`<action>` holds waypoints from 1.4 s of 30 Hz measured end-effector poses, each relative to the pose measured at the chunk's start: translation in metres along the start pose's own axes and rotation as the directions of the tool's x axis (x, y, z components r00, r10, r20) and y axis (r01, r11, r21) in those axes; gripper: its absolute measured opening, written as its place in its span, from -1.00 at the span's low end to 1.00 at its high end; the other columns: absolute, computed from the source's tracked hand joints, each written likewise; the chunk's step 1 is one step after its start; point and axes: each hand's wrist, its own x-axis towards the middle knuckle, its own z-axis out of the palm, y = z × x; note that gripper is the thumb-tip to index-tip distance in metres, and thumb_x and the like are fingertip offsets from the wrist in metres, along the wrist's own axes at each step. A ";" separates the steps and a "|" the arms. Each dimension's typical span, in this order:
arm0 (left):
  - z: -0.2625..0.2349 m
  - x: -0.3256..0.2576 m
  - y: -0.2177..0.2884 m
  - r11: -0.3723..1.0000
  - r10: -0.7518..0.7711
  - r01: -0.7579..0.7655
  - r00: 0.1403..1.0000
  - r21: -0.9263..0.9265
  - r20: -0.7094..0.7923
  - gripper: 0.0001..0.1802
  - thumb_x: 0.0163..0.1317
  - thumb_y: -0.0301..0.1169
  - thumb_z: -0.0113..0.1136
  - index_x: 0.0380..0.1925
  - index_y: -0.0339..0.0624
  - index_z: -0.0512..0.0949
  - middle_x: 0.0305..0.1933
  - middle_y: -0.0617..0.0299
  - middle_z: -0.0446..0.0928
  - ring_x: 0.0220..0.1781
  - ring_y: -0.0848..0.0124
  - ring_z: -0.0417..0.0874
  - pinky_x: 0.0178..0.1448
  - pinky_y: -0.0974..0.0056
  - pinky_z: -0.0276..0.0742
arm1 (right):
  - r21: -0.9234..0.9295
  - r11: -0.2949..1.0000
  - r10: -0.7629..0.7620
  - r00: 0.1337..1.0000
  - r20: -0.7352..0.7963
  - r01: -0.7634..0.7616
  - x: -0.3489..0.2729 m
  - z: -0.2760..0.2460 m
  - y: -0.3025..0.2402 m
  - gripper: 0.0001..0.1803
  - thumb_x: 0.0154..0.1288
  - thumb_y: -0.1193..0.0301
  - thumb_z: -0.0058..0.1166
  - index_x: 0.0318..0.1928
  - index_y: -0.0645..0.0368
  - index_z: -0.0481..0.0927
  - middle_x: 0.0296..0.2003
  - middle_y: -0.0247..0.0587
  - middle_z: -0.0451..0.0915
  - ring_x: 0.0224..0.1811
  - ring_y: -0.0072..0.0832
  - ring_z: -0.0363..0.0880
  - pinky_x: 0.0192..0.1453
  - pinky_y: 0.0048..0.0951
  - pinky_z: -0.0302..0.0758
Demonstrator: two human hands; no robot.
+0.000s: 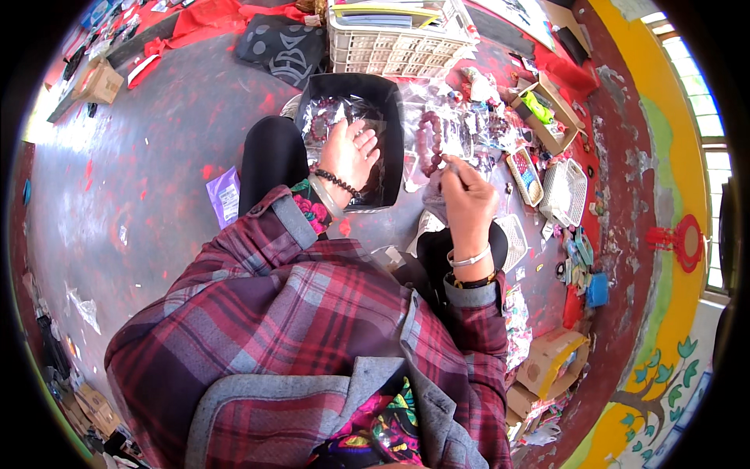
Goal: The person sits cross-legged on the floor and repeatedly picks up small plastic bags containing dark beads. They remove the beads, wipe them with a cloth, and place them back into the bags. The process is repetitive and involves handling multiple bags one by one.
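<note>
My left hand (349, 160) is held palm up over a black open box (395, 144), fingers stretched out and nothing in it. Clear plastic packets (334, 109) lie inside that box, partly covered by the hand. On the right, my right hand (469, 199) pinches the lower edge of a dark red bead bracelet (437, 148) between thumb and forefinger. The bracelet hangs as a loop just beyond the fingertips, above a pile of clear plastic bags (461, 129). Whether the bracelet touches the bags I cannot tell.
A cream plastic crate (398, 56) stands behind the box. To the right are a cardboard box (558, 133), a small bead tray (526, 177) and a white basket (564, 193). A purple packet (224, 197) lies on the floor beside my left knee (273, 160).
</note>
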 end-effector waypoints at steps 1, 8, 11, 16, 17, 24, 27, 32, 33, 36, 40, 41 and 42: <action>0.001 -0.001 -0.001 0.999 0.048 -0.049 0.998 0.019 0.047 -0.21 0.30 0.17 -0.21 0.31 -0.21 0.10 0.34 -0.08 0.13 0.39 0.10 0.13 0.40 -0.01 0.05 | -0.296 0.934 -0.209 0.978 -0.004 0.198 0.001 0.002 -0.012 -0.78 0.11 0.46 0.15 -0.19 0.16 0.66 -0.50 -0.21 0.63 -0.65 -0.43 0.49 -0.54 -0.43 0.40; 0.002 0.012 -0.012 0.917 -0.110 0.296 0.832 -0.267 0.544 -0.28 0.26 0.19 -0.15 0.26 -0.02 0.18 0.43 -0.01 0.01 0.49 0.05 -0.09 0.38 -0.37 -0.08 | -0.536 0.620 -0.392 0.818 0.421 0.573 -0.032 0.039 -0.056 -0.70 0.07 0.34 0.21 -0.14 0.08 0.57 -0.45 -0.18 0.56 -0.53 -0.22 0.56 -0.47 -0.29 0.47; 0.005 0.008 -0.004 0.966 -0.161 0.236 0.864 -0.101 0.477 -0.27 0.29 0.12 -0.17 0.34 -0.06 0.10 0.44 -0.01 -0.01 0.49 0.06 -0.09 0.38 -0.37 -0.09 | -0.420 0.802 -0.328 0.901 0.285 0.425 -0.028 0.027 -0.063 -0.81 0.07 0.33 0.21 -0.32 0.09 0.54 -0.53 -0.18 0.50 -0.58 -0.18 0.53 -0.52 -0.25 0.46; -0.001 0.012 -0.004 0.889 -0.228 0.429 0.715 -0.157 0.661 -0.20 0.30 0.21 -0.32 0.23 -0.30 0.23 0.24 -0.02 0.33 0.32 0.10 0.27 0.36 -0.17 0.08 | -0.146 0.987 -0.041 0.985 0.170 0.067 -0.003 0.001 -0.063 -0.83 0.18 0.31 0.16 -0.40 0.15 0.60 -0.53 -0.12 0.57 -0.52 -0.23 0.59 -0.45 -0.36 0.47; 0.009 0.006 -0.005 0.907 -0.257 0.395 0.793 -0.145 0.552 -0.20 0.31 0.19 -0.29 0.25 -0.32 0.20 0.28 -0.07 0.27 0.36 0.07 0.21 0.38 -0.15 0.05 | -0.142 0.988 -0.031 0.982 0.184 0.058 -0.006 0.004 -0.061 -0.83 0.17 0.31 0.16 -0.40 0.15 0.60 -0.53 -0.13 0.57 -0.52 -0.23 0.59 -0.44 -0.36 0.48; -0.020 0.006 -0.030 1.000 0.012 -0.004 0.846 -0.015 0.533 -0.34 0.33 0.02 -0.05 0.27 -0.19 0.22 0.24 0.06 0.33 0.25 0.25 0.38 0.25 0.05 0.36 | -0.335 0.882 -0.137 0.860 0.491 0.332 -0.026 0.034 -0.074 -0.65 0.15 0.24 0.12 -0.07 0.08 0.55 -0.44 -0.07 0.60 -0.42 -0.10 0.60 -0.37 -0.18 0.51; 0.013 -0.024 -0.019 0.998 -0.031 0.020 0.981 0.060 0.191 -0.53 0.28 0.00 0.06 0.01 -0.07 0.39 -0.06 0.27 0.45 -0.01 0.38 0.49 0.13 0.16 0.44 | -0.334 0.891 -0.096 0.848 0.522 0.307 -0.028 0.031 -0.072 -0.61 0.13 0.23 0.15 -0.02 0.08 0.55 -0.42 -0.06 0.61 -0.40 -0.11 0.61 -0.37 -0.21 0.51; -0.013 0.006 -0.023 0.972 -0.195 0.174 0.972 0.161 0.129 -0.44 0.24 0.13 0.03 0.01 -0.06 0.47 -0.15 0.27 0.48 -0.17 0.40 0.48 0.05 0.20 0.44 | -0.333 0.899 -0.099 0.874 0.476 0.284 -0.025 0.032 -0.058 -0.63 0.14 0.26 0.14 -0.03 0.05 0.56 -0.42 -0.03 0.62 -0.40 -0.08 0.61 -0.39 -0.21 0.49; -0.004 -0.002 -0.018 0.973 -0.230 0.221 0.954 0.071 0.190 -0.39 0.24 0.16 -0.01 0.06 -0.08 0.43 -0.14 0.23 0.48 -0.17 0.37 0.48 0.06 0.20 0.43 | -0.345 0.900 -0.076 0.876 0.477 0.266 -0.023 0.032 -0.058 -0.64 0.14 0.26 0.14 -0.04 0.05 0.56 -0.42 -0.03 0.62 -0.40 -0.08 0.61 -0.39 -0.22 0.49; 0.003 -0.011 -0.010 0.909 -0.317 0.412 0.788 -0.069 0.528 -0.26 0.31 0.16 -0.16 0.29 -0.14 0.22 0.15 0.13 0.40 0.15 0.21 0.42 0.25 0.11 0.34 | -0.355 0.905 -0.046 0.882 0.469 0.236 -0.019 0.031 -0.057 -0.69 0.16 0.26 0.11 -0.09 0.06 0.56 -0.43 -0.04 0.61 -0.42 -0.07 0.60 -0.40 -0.20 0.49; -0.003 -0.004 -0.013 0.857 -0.432 0.516 0.712 0.005 0.553 -0.33 0.34 -0.02 -0.10 0.27 -0.29 0.21 0.21 -0.02 0.37 0.20 0.16 0.42 0.29 0.08 0.31 | -0.319 0.895 -0.152 0.886 0.438 0.311 -0.022 0.039 -0.043 -0.75 0.18 0.27 0.10 -0.16 0.09 0.56 -0.46 -0.08 0.59 -0.46 -0.08 0.58 -0.42 -0.20 0.49; -0.010 0.004 -0.018 0.871 -0.431 0.490 0.743 0.022 0.512 -0.40 0.34 -0.08 -0.09 0.22 -0.30 0.26 0.13 -0.02 0.43 0.12 0.17 0.47 0.22 0.06 0.37 | -0.312 0.884 -0.193 0.880 0.433 0.348 -0.023 0.042 -0.042 -0.75 0.17 0.28 0.11 -0.15 0.10 0.55 -0.46 -0.09 0.58 -0.46 -0.08 0.58 -0.42 -0.22 0.48; -0.015 0.013 -0.024 0.885 -0.427 0.464 0.771 0.042 0.472 -0.47 0.34 -0.14 -0.08 0.17 -0.30 0.32 0.05 -0.02 0.48 0.04 0.18 0.52 0.15 0.03 0.43 | -0.334 0.858 -0.223 0.868 0.443 0.391 -0.025 0.044 -0.044 -0.75 0.18 0.28 0.11 -0.16 0.11 0.55 -0.47 -0.11 0.58 -0.48 -0.11 0.57 -0.43 -0.22 0.48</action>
